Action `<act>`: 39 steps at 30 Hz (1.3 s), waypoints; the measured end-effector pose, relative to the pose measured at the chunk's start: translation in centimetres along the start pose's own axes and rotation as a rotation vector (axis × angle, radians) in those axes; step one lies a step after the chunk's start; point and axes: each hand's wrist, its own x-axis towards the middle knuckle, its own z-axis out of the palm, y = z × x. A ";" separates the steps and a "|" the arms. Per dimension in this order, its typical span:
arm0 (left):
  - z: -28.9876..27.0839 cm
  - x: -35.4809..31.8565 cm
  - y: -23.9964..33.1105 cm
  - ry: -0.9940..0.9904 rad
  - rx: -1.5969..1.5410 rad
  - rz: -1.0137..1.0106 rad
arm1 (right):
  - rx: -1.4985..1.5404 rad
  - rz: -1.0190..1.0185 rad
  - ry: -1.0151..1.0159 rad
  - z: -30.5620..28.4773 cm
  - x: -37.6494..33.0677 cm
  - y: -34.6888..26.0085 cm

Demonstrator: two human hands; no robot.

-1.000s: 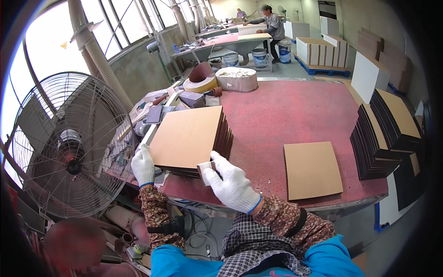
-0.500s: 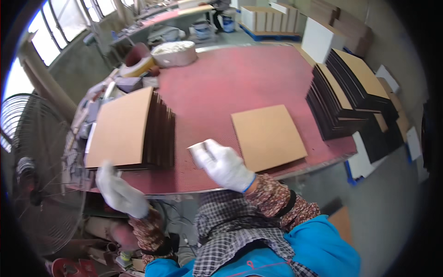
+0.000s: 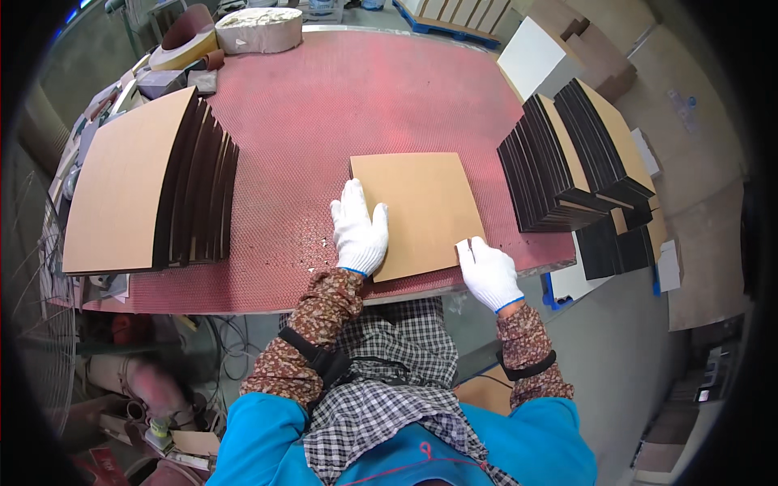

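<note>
here we have the board (image 3: 425,206) flat on the table (image 3: 365,97) | our left hand (image 3: 359,233), thumb spread, over its left edge | our right hand (image 3: 490,274) pinching a pad (image 3: 464,250) at its near right corner

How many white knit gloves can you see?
2: one on the left hand, at the left edge of the tan panel; one on the right hand, at the panel's near right corner. Others could be hidden.

Left edge of board (image 3: 425,206) is partly covered by left hand (image 3: 359,233). Small pad (image 3: 463,249) is mostly hidden by right hand (image 3: 491,274). Fan (image 3: 40,296) is cropped at left, pallet stack (image 3: 463,11) at top.
</note>
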 end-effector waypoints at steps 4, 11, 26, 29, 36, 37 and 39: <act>1.1 -0.4 -0.7 0.001 -0.010 -0.016 | -0.084 -0.081 0.041 0.2 0.3 0.2; -0.2 -0.3 0.3 -0.043 0.004 -0.030 | 0.092 0.133 -0.012 1.3 3.6 0.0; -0.4 -0.4 0.7 -0.048 -0.043 -0.040 | 0.108 -0.005 0.228 5.5 16.4 4.3; -0.7 -0.2 -0.2 -0.060 -0.026 -0.091 | 0.147 0.037 0.135 3.0 14.6 1.4; -0.8 -0.2 0.5 -0.074 -0.011 -0.091 | 0.192 0.116 -0.051 0.9 3.5 0.4; -0.8 -0.2 0.2 -0.068 -0.012 -0.096 | 0.191 0.108 -0.051 0.4 2.5 0.0; -0.6 -0.4 0.0 -0.040 -0.007 -0.047 | 0.207 0.079 -0.040 -0.8 0.9 -0.6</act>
